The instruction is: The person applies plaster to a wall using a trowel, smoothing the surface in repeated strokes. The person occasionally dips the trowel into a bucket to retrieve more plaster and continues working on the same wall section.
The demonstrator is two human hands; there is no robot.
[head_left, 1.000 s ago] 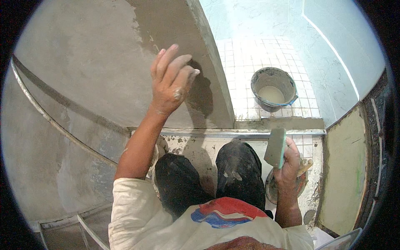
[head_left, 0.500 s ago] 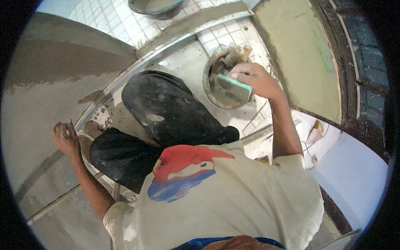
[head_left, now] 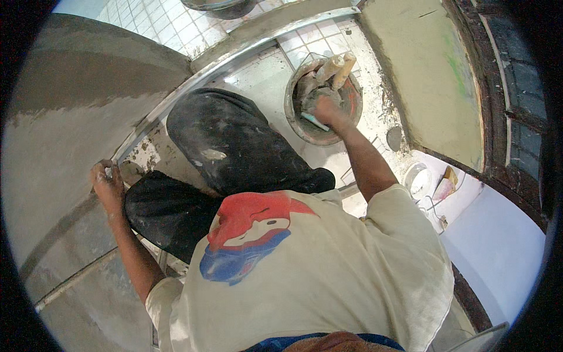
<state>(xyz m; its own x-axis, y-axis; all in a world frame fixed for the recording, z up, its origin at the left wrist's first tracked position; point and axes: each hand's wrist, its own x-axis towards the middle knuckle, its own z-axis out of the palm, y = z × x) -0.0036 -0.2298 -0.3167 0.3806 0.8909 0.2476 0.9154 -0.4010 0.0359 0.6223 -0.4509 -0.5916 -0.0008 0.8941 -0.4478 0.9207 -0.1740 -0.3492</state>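
Observation:
My right hand (head_left: 328,110) grips a flat float with a pale green edge (head_left: 315,122), held down inside a round mortar bucket (head_left: 350,123) right of my knees. Two tool handles (head_left: 341,67) stick up from that bucket. At the left, beside my knee, my left hand (head_left: 108,185) has its fingers curled by the grey plastered wall (head_left: 58,152) and the lower end of a pale metal strip (head_left: 176,94); what they hold, if anything, I cannot make out. My bent legs in dark trousers (head_left: 217,146) lie between the two hands.
A second bucket (head_left: 220,9) sits on white tiles (head_left: 161,20) beyond a low plastered curb (head_left: 234,46). A dark-framed window (head_left: 522,88) and plastered panel (head_left: 428,70) line the right side. A white round object (head_left: 417,176) and wires lie low at the right.
My view has turned down and rightward. My left hand has come down from the upper wall to beside my knee. My right hand has moved with the float into the mortar bucket.

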